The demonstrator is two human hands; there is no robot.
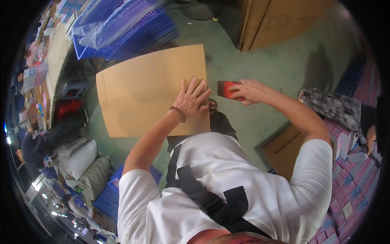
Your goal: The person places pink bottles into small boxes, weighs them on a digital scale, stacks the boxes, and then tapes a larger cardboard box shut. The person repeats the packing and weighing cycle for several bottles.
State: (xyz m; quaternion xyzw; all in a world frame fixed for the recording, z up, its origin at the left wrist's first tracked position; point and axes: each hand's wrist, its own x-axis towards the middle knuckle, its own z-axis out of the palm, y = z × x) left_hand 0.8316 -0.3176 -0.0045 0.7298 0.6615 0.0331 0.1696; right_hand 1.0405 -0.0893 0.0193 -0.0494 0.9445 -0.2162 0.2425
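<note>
My left hand (pixel 192 97) presses down on a brown cardboard carton (pixel 143 88), fingers spread, close to its right edge. The carton's broad top face is turned up towards me; its depth is hidden. In my right hand (pixel 251 92) is a red hand-held tool (pixel 227 89) with a dark end, which looks like a tape dispenser but is blurred. The tool is held a short way right of the carton, apart from it. My sandalled foot (pixel 213 105) shows beside the carton's right edge.
Blue plastic crates (pixel 122 33) with clear film stand beyond the carton. Flat cardboard sheets (pixel 274 24) are stacked upright at the far right. Another carton (pixel 283 149) and pink boxes (pixel 344 189) lie to my right. White sacks (pixel 80 158) and a person (pixel 39 146) are at the left.
</note>
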